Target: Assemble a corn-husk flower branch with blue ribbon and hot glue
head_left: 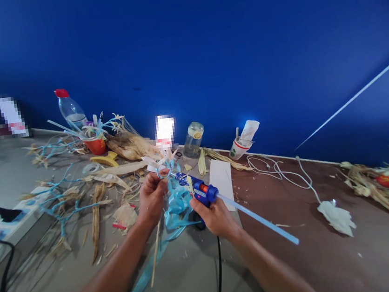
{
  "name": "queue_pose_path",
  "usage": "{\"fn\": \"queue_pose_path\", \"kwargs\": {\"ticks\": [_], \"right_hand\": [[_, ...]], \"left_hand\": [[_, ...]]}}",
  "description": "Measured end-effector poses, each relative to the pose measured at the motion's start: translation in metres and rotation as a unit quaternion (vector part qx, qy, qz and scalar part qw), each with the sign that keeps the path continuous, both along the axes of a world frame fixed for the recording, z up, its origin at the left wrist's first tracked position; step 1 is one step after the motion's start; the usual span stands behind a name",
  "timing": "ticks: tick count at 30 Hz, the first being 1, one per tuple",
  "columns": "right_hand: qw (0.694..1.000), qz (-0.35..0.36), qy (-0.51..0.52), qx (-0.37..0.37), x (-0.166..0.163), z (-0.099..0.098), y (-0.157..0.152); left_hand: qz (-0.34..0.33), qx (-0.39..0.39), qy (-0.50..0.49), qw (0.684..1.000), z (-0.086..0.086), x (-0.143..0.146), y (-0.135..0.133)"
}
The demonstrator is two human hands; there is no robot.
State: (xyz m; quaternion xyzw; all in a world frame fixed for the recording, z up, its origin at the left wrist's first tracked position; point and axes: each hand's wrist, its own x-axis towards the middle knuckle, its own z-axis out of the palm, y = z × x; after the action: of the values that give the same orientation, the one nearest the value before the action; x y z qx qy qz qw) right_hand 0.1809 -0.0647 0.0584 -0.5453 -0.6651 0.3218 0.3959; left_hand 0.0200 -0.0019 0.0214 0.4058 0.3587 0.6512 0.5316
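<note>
My right hand (214, 216) is closed around the handle of a blue hot glue gun (199, 190), its small light glowing red. A long translucent glue stick (262, 222) juts from the gun's back end. My left hand (153, 195) pinches a thin light-blue wrapped stem (158, 171) right by the nozzle; whether nozzle and stem touch I cannot tell. Pale petal-like pieces (169, 157) show just beyond the fingers. Light-blue ribbon (177, 209) lies in loops between my hands and trails toward me. Under my left hand lies a thin stick (156, 258).
Blue-wrapped branches (61, 210) and dried corn husks (98, 213) cover the left side, near a white power strip (17, 227). Along the wall stand a red cup (95, 146), a plastic bottle (71, 111), a glass jar (193, 139) and a paper cup (240, 148). A white cable (282, 173) lies right.
</note>
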Motion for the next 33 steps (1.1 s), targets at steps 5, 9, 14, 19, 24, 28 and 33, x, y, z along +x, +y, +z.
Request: {"fn": "queue_pose_path", "kwargs": {"ticks": [5, 9, 14, 19, 24, 28, 33], "right_hand": [[1.0, -0.001, 0.012, -0.007, -0.001, 0.004, 0.0], [1.0, 0.004, -0.005, -0.017, 0.0, 0.005, -0.001], [1.0, -0.016, 0.011, -0.022, 0.002, 0.002, -0.001], [0.999, -0.015, -0.018, -0.034, 0.002, 0.003, -0.002], [0.999, -0.02, -0.021, -0.042, 0.001, 0.003, -0.003], [0.998, -0.008, -0.018, -0.052, 0.001, 0.004, -0.004], [0.998, -0.02, -0.014, -0.058, 0.002, 0.007, -0.003]], "left_hand": [[0.006, 0.002, 0.015, 1.0, 0.005, 0.002, -0.003], [0.016, 0.002, 0.041, 0.999, 0.009, 0.002, -0.004], [0.036, 0.04, 0.063, 0.997, 0.006, 0.001, -0.002], [0.037, 0.052, 0.082, 0.995, 0.004, 0.002, -0.001], [0.046, 0.068, 0.082, 0.993, 0.0, 0.001, 0.001], [0.034, 0.077, 0.082, 0.993, -0.003, 0.0, 0.002], [0.032, 0.088, 0.086, 0.992, -0.001, 0.0, 0.001]]}}
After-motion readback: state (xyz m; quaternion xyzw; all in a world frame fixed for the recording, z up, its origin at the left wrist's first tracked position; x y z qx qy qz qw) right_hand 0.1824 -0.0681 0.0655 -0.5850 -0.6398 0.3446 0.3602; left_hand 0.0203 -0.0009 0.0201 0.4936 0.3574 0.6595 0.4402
